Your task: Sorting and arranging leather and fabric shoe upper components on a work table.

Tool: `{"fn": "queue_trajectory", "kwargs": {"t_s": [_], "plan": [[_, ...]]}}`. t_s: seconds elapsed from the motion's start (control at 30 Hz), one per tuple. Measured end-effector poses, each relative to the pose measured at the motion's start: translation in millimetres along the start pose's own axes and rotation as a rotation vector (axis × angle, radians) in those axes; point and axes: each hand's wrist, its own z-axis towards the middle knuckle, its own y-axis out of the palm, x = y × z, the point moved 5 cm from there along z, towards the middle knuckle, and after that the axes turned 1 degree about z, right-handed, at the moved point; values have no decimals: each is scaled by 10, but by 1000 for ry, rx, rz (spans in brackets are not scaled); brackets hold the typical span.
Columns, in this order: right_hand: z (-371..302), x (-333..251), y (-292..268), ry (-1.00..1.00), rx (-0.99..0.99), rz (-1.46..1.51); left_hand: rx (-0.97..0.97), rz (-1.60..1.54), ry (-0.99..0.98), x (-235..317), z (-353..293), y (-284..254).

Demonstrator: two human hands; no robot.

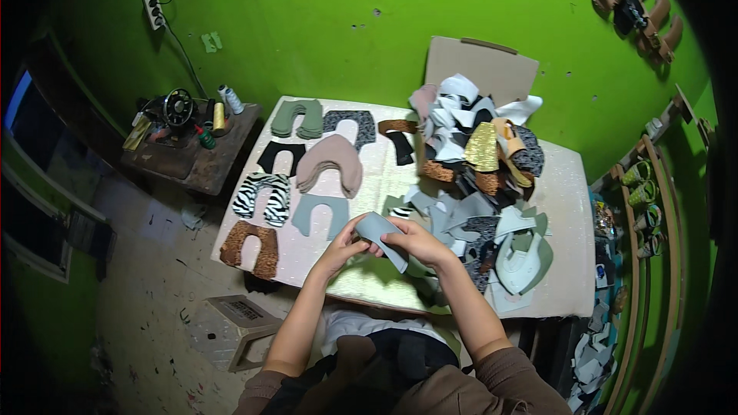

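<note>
Both hands hold a curved grey-blue piece of shoe-upper material (378,229) above the near edge of the table. My left hand (343,249) grips its left side, thumb pointing inward. On its right side my right hand (417,244) is closed, with the thumb over the piece. Just beyond my left hand lies a similar grey-blue U-shaped piece (323,214). Other cut uppers lie in stacks on the left: dusty pink (330,160), green (298,115), zebra-striped (261,194), brown spotted (250,244), black (282,155) and speckled grey (355,124).
A heap of mixed scraps (480,150) spills from a cardboard box (483,61) over the right of the table (565,223). A sewing machine (178,111) stands far left. A carton (231,330) sits on the floor. Sandals (646,192) line a rack on the right.
</note>
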Motion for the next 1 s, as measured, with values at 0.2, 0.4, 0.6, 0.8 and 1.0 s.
{"fn": "queue_trajectory", "kwargs": {"t_s": [0.2, 0.4, 0.6, 0.8, 1.0], "plan": [[603, 59, 299, 19, -111, -151, -150, -210, 40, 240, -174, -717], [948, -22, 642, 85, -41, 73, -157, -424, -207, 210, -173, -1183], [1208, 299, 611, 35, 176, 492, -280, -523, -220, -95, -155, -1594], [985, 854, 349, 183, 501, 586, 8, -108, -406, -28, -203, -1673], [922, 1312, 289, 340, 619, 463, 142, 75, -585, -103, -211, -1663]]}}
